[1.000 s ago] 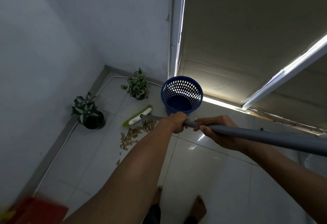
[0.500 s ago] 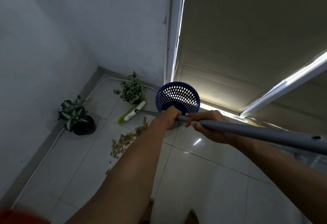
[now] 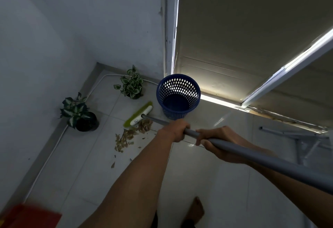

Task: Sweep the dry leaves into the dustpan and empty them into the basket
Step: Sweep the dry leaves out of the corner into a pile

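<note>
Both hands hold a broom by its long grey handle (image 3: 252,157). My left hand (image 3: 175,130) grips it further down, my right hand (image 3: 219,142) just behind. The white broom head with green bristles (image 3: 139,114) rests on the tiled floor at the far edge of a pile of dry brown leaves (image 3: 129,136). A blue perforated basket (image 3: 178,96) stands upright just right of the broom head, by the door frame. A red object (image 3: 30,216), probably the dustpan, lies blurred at the bottom left corner.
Two potted plants stand near the wall corner: one (image 3: 79,114) left of the leaves, one (image 3: 131,85) behind the broom head. A white cable (image 3: 54,148) runs along the skirting. A grey metal frame (image 3: 299,143) lies at right. My bare foot (image 3: 195,209) shows below.
The broom head has come back from beside the far plant to the far edge of the leaf pile. The view has dipped, bringing the red object back into sight.
</note>
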Demonstrator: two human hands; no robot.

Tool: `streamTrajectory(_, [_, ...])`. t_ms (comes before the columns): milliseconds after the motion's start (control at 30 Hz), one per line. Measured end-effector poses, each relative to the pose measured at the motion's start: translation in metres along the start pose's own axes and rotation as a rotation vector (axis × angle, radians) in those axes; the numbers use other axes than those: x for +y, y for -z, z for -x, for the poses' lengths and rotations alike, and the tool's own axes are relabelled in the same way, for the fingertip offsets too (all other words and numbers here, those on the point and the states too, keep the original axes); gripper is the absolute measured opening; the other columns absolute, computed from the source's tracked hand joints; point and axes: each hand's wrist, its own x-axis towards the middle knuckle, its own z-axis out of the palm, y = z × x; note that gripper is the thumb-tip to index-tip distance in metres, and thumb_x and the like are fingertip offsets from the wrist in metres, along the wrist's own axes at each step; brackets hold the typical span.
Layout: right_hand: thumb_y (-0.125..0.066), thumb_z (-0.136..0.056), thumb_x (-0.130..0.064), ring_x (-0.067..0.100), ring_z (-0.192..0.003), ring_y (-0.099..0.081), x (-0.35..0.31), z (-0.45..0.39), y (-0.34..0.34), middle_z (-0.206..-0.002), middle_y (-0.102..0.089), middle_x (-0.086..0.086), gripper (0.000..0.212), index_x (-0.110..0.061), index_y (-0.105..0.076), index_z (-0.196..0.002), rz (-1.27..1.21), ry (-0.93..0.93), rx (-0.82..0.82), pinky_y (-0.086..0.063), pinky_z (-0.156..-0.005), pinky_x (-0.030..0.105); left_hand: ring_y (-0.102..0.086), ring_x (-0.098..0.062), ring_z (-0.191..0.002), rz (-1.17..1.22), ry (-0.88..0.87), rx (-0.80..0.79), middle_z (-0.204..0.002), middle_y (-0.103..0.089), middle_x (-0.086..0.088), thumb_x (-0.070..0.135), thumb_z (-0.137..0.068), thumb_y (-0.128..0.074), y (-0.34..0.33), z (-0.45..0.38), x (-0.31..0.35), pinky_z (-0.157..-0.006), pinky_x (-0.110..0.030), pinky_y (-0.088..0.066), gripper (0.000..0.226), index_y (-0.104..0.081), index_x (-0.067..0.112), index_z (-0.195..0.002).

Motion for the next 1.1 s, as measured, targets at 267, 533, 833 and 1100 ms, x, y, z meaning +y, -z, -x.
streamTrajectory(267, [-0.051,-0.093,-0.028,0.02,-0.07,-0.069,-0.019,0.043,-0.014,-0.082,-0.07,0.008,0.026,-0.011,-0.071,-0.097,-0.03,-0.026,0.049,-0.053,-0.065,0.027,-0.059,-0.031,-0.1,-0.055,-0.012,-0.003,-0.115,-0.054,-0.01,0.0,-0.088,-0.054,-0.022,0.033,0.021,-0.08,-0.04,-0.049,0.023,-0.064,0.015,-0.104])
streamTrajectory(533, [-0.051,-0.09,-0.026,0.01,-0.084,-0.066,-0.032,0.0,-0.037,-0.089,-0.072,0.019,0.033,-0.001,-0.072,-0.088,0.02,0.051,0.159,-0.044,-0.071,0.0,-0.055,-0.031,-0.1,-0.145,-0.071,-0.005,-0.104,-0.043,-0.004,0.001,-0.086,-0.055,0.014,0.02,-0.014,-0.077,-0.037,-0.041,0.018,-0.058,0.018,-0.092])
streamTrajectory(833, [-0.052,-0.086,-0.025,0.033,-0.081,-0.071,-0.015,-0.047,-0.032,-0.094,-0.071,0.026,0.031,-0.002,-0.074,-0.088,0.144,0.13,0.055,-0.044,-0.081,0.005,-0.057,-0.033,-0.097,-0.122,-0.085,0.139,-0.117,-0.05,-0.011,0.003,-0.086,-0.058,0.029,-0.002,-0.049,-0.089,-0.043,-0.043,0.022,-0.064,0.016,-0.104])
streamTrajectory(1100, [-0.051,-0.091,-0.037,0.026,-0.082,-0.071,0.003,-0.074,-0.032,-0.097,-0.071,0.025,0.043,0.0,-0.072,-0.093,0.053,0.173,0.014,-0.053,-0.078,0.015,-0.056,-0.031,-0.1,-0.066,-0.026,0.104,-0.119,-0.05,-0.011,-0.001,-0.086,-0.054,0.032,-0.011,-0.072,-0.076,-0.035,-0.042,0.024,-0.064,0.016,-0.101])
